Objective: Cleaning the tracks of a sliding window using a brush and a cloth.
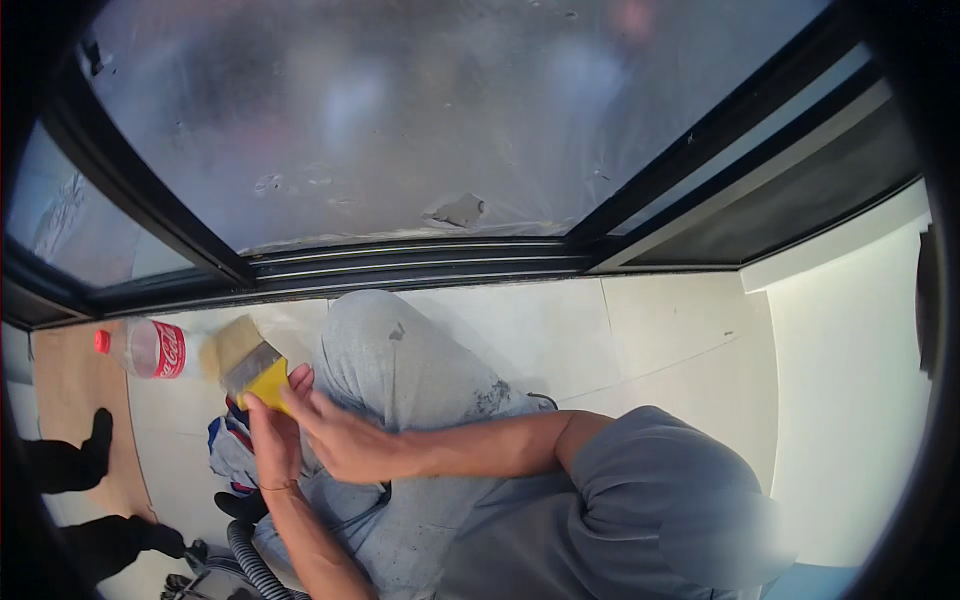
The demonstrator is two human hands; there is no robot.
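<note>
A wide flat paintbrush [265,375] has a yellow handle, a grey metal band and pale bristles pointing up and left. My left hand [275,437] closes around the lower part of its handle. From the right, my right hand [345,437] meets the handle with its fingers bent against it; motion blurs them slightly. Just beyond the bristles is a clear plastic bottle [145,350] with a red cap and red label. Below the hands, a bundle of white, blue and red cloth [230,455] lies by my leg in stained grey trousers [385,345].
Dark sliding-door tracks [420,268] run across the far side, under glass covered with plastic film [450,130]. Another person's dark shoes [95,447] are at the left by a brown board [80,380]. A grey ribbed hose [250,560] lies lower left. Pale floor tiles [660,330] stretch right.
</note>
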